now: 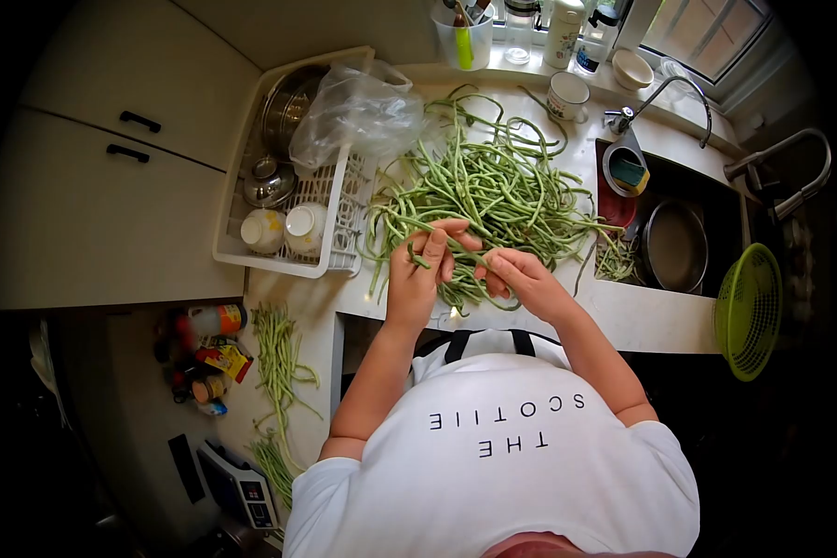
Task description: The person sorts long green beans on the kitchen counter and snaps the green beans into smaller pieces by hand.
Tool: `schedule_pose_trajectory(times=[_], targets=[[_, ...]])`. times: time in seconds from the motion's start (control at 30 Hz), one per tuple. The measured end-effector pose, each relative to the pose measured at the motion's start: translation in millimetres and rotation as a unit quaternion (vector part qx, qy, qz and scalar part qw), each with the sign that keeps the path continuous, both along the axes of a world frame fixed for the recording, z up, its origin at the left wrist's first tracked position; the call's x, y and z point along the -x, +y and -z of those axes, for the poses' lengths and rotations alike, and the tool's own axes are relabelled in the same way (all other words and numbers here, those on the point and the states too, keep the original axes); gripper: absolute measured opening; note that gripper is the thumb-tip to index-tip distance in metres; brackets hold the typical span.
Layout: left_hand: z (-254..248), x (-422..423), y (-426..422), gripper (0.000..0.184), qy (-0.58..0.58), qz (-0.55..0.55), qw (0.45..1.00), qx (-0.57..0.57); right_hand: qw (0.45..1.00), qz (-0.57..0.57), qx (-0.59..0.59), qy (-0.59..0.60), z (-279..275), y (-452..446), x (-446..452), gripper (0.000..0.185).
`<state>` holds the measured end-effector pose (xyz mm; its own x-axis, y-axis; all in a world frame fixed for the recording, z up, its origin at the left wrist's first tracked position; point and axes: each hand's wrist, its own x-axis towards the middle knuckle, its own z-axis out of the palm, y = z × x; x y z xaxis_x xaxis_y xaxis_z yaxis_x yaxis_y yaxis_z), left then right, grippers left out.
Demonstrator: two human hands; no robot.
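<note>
A large heap of long green beans is spread over the counter in front of me. At the heap's near edge, my left hand is closed around a green bean, with a short green piece showing by the palm. Close on its right, my right hand pinches a bean between thumb and fingers. The bean seems to run between both hands, though the fingers partly hide it.
On the left stands a white dish rack with bowls, pot lids and a clear plastic bag. More beans lie on the left counter near a scale. To the right are a sink holding a pan and a green colander.
</note>
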<state>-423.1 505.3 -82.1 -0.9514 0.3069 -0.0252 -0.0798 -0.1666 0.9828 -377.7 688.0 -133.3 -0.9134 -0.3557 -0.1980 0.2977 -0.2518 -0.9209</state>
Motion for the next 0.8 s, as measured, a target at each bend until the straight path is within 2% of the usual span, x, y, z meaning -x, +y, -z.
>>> schedule_pose_trajectory(times=[0.03,0.13,0.27,0.33,0.37,0.43,0.5,0.57,0.63,0.7,0.73,0.8], targets=[[4,-1,0,0.037,-0.001,-0.001,1.000,-0.001,1.000,-0.001,-0.001,-0.001,0,-1,-1,0.036],[8,-5,3,0.037,-0.030,0.007,0.999,0.036,0.993,-0.103,-0.044,0.039,-3,-1,-3,0.034],[1,-9,10,0.033,-0.025,0.029,0.998,0.052,0.993,-0.071,-0.054,0.075,5,1,-8,0.032],[7,-10,10,0.033,-0.011,0.040,0.998,0.056,0.986,0.012,-0.100,0.132,-2,4,-7,0.027],[9,-10,10,0.033,0.006,0.047,0.997,0.059,0.986,0.017,-0.101,0.130,-4,5,-6,0.027],[5,-10,8,0.033,-0.001,0.057,0.996,0.068,0.973,0.134,-0.089,0.168,-10,7,-4,0.029],[1,-10,6,0.032,-0.038,0.084,0.991,0.100,0.970,0.152,-0.070,0.178,-26,9,0,0.034],[-1,-11,7,0.031,-0.045,0.097,0.988,0.109,0.937,0.204,-0.130,0.251,-46,9,2,0.040],[2,-11,8,0.030,0.042,0.103,0.983,0.149,0.923,0.204,-0.168,0.279,-53,16,6,0.045],[-2,-11,7,0.029,0.051,0.111,0.976,0.178,0.822,0.139,-0.360,0.419,-57,23,12,0.042],[-3,-11,6,0.028,0.061,0.115,0.970,0.207,0.769,0.157,-0.409,0.466,-54,25,13,0.033],[-2,-8,3,0.029,0.060,0.113,0.972,0.199,0.752,0.132,-0.439,0.473,-53,31,14,0.028]])
